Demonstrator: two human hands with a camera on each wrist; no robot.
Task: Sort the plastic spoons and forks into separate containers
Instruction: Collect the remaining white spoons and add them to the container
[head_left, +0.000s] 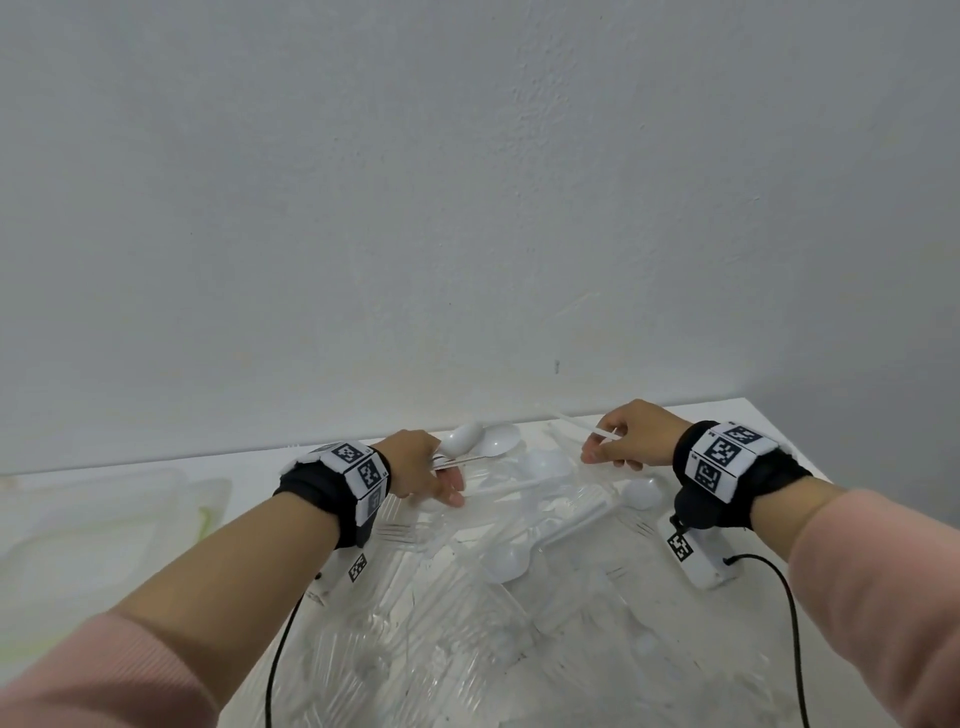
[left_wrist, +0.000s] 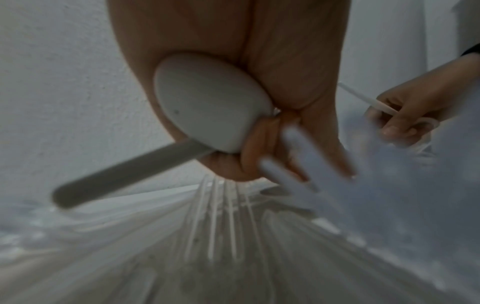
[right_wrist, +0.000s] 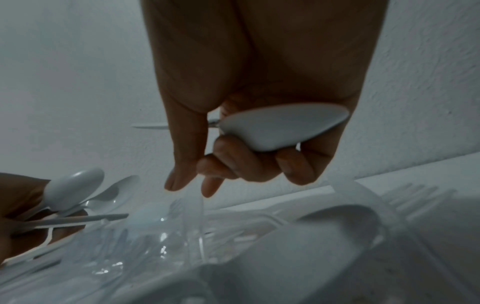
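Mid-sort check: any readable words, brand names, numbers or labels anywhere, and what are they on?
No readable words or numbers.
Left wristband: black-and-white square code markers, no lettering.
Right wristband: the same markers; tiny print beside them is too small to read.
Plastic spoons: no visible markings.

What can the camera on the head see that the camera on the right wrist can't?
Only the head view shows both wrist bands, the pink sleeves, the black cable and a clear container off to the left.

Only the right wrist view shows the white spoon bowl tucked in the right hand's palm.

Both show the left hand gripping white spoons, and the pile of clear and white cutlery below.
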